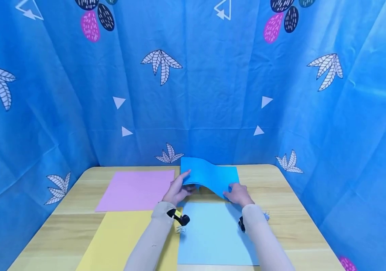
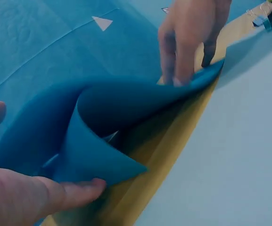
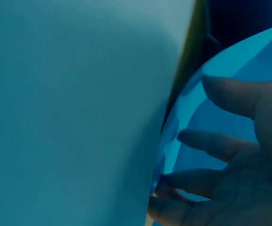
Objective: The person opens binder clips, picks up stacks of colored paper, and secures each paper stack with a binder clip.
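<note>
A bright blue sheet of paper (image 1: 210,175) bows up off the table at the back. My left hand (image 1: 179,190) holds its near left edge, thumb above and fingers beneath. In the left wrist view a blue flap (image 2: 103,160) curls underneath with a pointed corner, against one left finger (image 2: 86,190); whether it is a second sheet I cannot tell. At the sheet's near right corner, my right hand (image 1: 238,194) touches it with its fingertips. The right wrist view shows spread, nearly straight fingers (image 3: 211,143) over the blue surface.
A pale blue sheet (image 1: 216,235) lies in front of the hands, beside a yellow sheet (image 1: 128,237) and a pink sheet (image 1: 139,190) on the wooden table (image 1: 61,226). Blue patterned cloth (image 1: 206,94) hangs behind and at both sides.
</note>
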A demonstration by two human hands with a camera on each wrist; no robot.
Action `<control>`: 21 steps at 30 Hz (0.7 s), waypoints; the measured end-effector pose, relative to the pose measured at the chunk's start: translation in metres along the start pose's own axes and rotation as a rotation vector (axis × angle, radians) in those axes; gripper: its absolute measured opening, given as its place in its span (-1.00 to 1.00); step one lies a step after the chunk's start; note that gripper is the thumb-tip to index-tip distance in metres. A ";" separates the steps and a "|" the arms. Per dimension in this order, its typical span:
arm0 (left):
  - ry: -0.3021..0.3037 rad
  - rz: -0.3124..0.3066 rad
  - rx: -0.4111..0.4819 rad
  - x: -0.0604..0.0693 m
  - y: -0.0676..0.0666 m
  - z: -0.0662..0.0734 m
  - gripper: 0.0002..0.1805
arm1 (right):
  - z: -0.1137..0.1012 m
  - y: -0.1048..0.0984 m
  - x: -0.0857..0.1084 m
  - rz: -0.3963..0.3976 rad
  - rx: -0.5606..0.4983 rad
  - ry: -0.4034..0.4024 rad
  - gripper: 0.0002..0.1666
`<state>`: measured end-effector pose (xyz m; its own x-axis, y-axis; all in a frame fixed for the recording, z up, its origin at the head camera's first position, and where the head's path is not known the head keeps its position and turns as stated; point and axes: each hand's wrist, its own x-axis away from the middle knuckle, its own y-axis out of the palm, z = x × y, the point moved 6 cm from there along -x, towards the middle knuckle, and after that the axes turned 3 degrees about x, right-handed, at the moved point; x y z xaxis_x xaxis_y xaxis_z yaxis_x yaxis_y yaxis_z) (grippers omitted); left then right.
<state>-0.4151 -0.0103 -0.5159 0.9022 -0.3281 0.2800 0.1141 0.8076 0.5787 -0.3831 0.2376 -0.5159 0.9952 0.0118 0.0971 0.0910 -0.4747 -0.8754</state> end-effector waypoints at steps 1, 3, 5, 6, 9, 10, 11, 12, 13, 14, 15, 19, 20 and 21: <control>0.004 0.007 0.035 -0.001 0.000 -0.001 -0.16 | -0.003 0.001 0.000 0.000 0.046 -0.015 -0.29; -0.001 0.028 0.093 -0.003 -0.003 -0.003 -0.12 | -0.008 0.003 0.002 -0.002 0.109 -0.031 -0.30; -0.006 0.063 0.119 -0.005 -0.008 -0.006 -0.10 | -0.010 0.004 0.002 -0.013 0.133 -0.035 -0.30; -0.007 0.077 0.117 -0.006 -0.011 -0.007 -0.10 | -0.011 0.004 0.002 -0.020 0.133 -0.033 -0.29; 0.003 0.113 0.085 -0.006 -0.017 -0.007 -0.16 | -0.012 0.005 0.003 -0.037 0.128 -0.028 -0.25; 0.011 0.123 0.064 -0.006 -0.018 -0.006 -0.18 | -0.012 0.005 0.003 -0.042 0.128 -0.031 -0.24; 0.020 0.127 0.047 -0.006 -0.019 -0.005 -0.21 | -0.012 0.005 0.003 -0.044 0.123 -0.032 -0.24; 0.032 0.127 0.021 -0.006 -0.019 -0.002 -0.23 | -0.013 0.005 0.003 -0.044 0.122 -0.033 -0.23; 0.042 0.129 0.003 -0.005 -0.019 0.000 -0.26 | -0.012 0.005 0.003 -0.043 0.117 -0.030 -0.23; 0.053 0.131 -0.025 -0.005 -0.019 0.003 -0.27 | -0.012 0.004 0.003 -0.039 0.112 -0.028 -0.23; 0.066 0.132 -0.054 -0.004 -0.019 0.006 -0.27 | -0.012 0.004 0.004 -0.037 0.109 -0.024 -0.22; 0.104 0.172 -0.160 -0.001 -0.025 0.017 -0.19 | -0.010 0.003 0.006 -0.032 0.093 -0.012 -0.22; 0.108 0.182 -0.191 0.000 -0.027 0.019 -0.19 | -0.009 0.003 0.006 -0.033 0.090 -0.013 -0.23; 0.106 0.191 -0.219 0.001 -0.029 0.021 -0.19 | -0.009 0.004 0.007 -0.034 0.086 -0.012 -0.23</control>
<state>-0.4262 -0.0438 -0.5164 0.9529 -0.1170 0.2797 0.0153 0.9399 0.3410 -0.3764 0.2281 -0.5143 0.9918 0.0377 0.1224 0.1273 -0.3962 -0.9093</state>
